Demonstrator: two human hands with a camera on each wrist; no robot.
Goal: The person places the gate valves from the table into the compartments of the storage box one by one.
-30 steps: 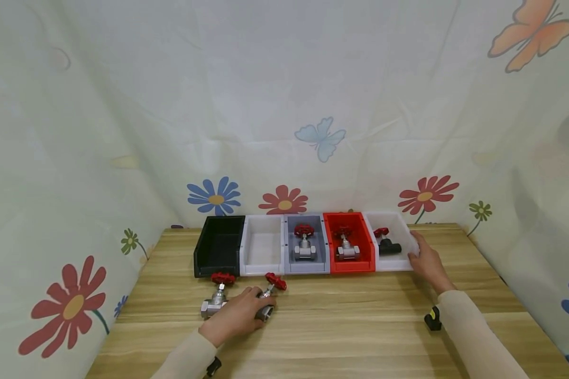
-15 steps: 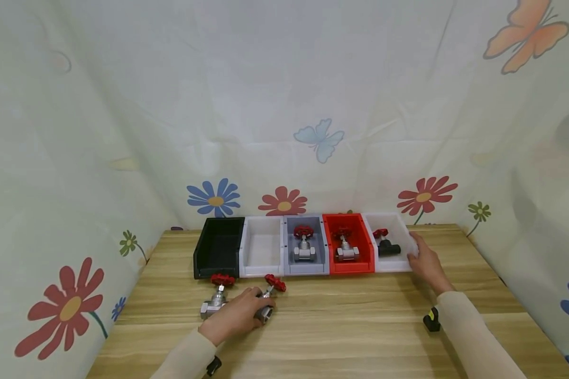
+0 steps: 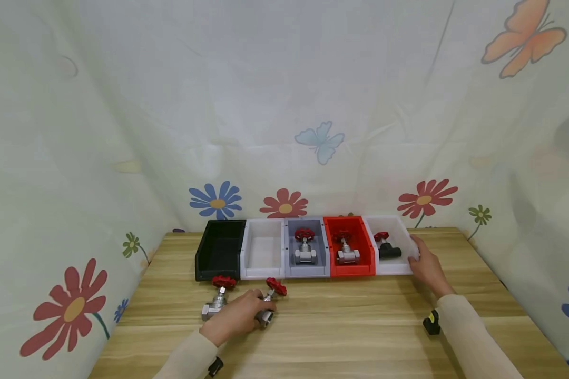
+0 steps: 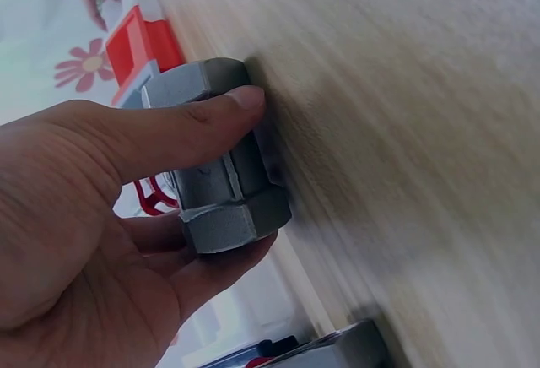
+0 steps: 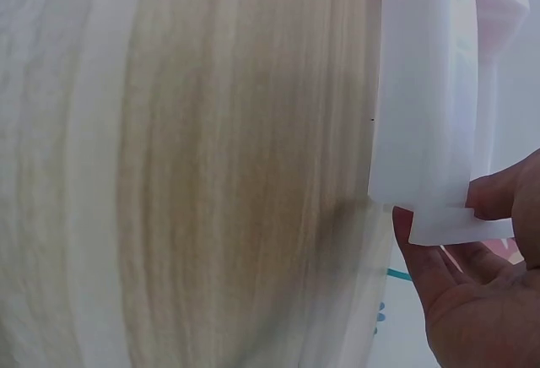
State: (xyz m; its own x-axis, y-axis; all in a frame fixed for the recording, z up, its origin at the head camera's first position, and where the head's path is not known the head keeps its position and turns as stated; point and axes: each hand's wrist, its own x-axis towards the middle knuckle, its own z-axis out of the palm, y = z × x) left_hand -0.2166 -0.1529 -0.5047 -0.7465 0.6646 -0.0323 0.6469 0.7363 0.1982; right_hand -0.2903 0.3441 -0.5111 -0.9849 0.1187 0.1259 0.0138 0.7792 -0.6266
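Observation:
My left hand (image 3: 241, 315) grips a metal gate valve (image 4: 224, 161) by its grey hexagonal-ended body, thumb on one side and fingers on the other. The valve's red handwheel (image 3: 276, 286) tilts up to the right, close over the wooden table. Just left of that hand, a second valve (image 3: 214, 307) stands on the table with its red handwheel on top. At the right end of the bin row, my right hand (image 3: 429, 267) pinches the side wall of a white bin (image 5: 422, 132) between thumb and fingers. Inside this bin lies a black valve (image 3: 389, 251) with a red handwheel.
Left of that bin, the row holds a red bin (image 3: 373, 267) and a grey bin (image 3: 308, 271), each with a metal valve, then another white bin (image 3: 263, 252) and a black bin (image 3: 222, 250). A flower-printed curtain (image 3: 265, 158) rises behind the table (image 3: 341, 337).
Both hands keep their holds in the same places. The head view has shifted very slightly, and nothing on the table has visibly moved.

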